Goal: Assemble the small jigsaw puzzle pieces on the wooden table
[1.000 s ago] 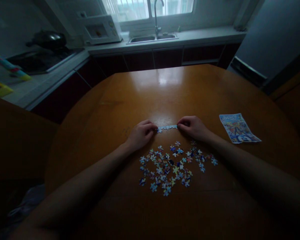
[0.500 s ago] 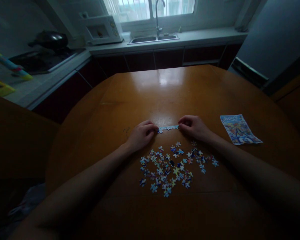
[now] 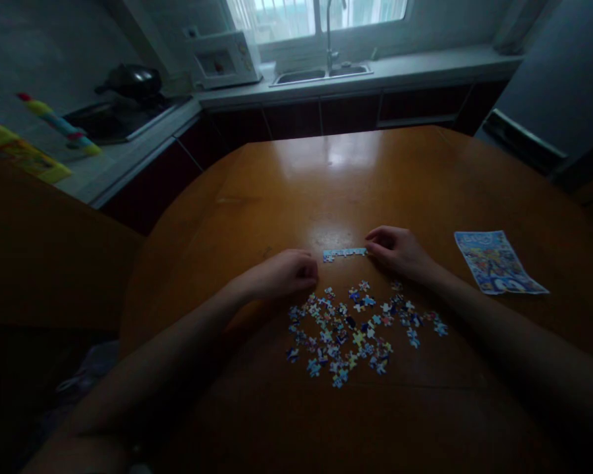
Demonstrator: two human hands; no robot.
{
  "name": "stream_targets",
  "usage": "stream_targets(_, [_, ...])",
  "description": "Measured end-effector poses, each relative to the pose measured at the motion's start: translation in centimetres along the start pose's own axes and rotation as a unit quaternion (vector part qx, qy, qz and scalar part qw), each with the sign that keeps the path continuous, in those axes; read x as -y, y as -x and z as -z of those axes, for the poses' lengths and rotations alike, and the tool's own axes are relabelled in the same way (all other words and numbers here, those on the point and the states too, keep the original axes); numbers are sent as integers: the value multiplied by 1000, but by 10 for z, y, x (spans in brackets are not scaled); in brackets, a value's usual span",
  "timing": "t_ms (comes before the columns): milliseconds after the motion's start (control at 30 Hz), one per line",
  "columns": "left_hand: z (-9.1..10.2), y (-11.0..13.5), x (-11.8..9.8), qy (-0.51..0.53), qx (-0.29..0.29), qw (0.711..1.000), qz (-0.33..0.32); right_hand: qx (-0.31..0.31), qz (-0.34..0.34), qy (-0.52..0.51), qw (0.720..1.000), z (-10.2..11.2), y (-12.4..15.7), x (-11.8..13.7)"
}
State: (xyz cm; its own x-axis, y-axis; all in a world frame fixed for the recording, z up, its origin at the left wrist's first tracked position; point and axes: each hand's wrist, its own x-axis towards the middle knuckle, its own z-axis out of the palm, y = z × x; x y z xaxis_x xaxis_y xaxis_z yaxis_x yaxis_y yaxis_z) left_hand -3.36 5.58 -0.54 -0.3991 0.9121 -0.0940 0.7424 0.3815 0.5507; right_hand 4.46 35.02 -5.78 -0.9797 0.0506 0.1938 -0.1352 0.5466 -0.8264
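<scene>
A short strip of joined puzzle pieces lies on the round wooden table. My right hand pinches the strip's right end with curled fingers. My left hand rests just left of and below the strip, apart from it, fingers curled into a loose fist; I cannot see whether anything is inside. A scatter of several loose coloured puzzle pieces lies just in front of both hands.
A printed picture sheet lies flat on the table to the right. Behind the table runs a kitchen counter with a sink, a white microwave and a dark pot on a stove. A chair back stands left.
My left hand has let go of the strip's left end and drawn back towards me. The right hand stays on the strip. The view has shifted to the left.
</scene>
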Motion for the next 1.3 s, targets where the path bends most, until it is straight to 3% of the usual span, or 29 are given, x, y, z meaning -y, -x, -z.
stream_targets(100, [12,15,-9,12,97,995,-14,0,-7,-9,1000,0,-1,0])
stream_targets(233, [22,27,-11,39,132,989,-62,-6,-11,-6,1000,1,-1,3])
stream_targets(367, [26,30,-11,17,150,986,-68,-11,-13,-2,1000,2,0,3])
stream_targets(733, [25,29,-7,28,148,986,-76,-2,-9,16,1000,2,-1,1])
stream_targets(1000, [24,30,-14,118,131,980,-88,-8,-16,-5,1000,2,-1,4])
stream_targets(1200, [25,28,0,142,157,975,-66,-7,-1,6,1000,1,0,3])
stream_targets(1300, [18,18,5,166,109,979,-49,-14,1,14,1000,1,1,3])
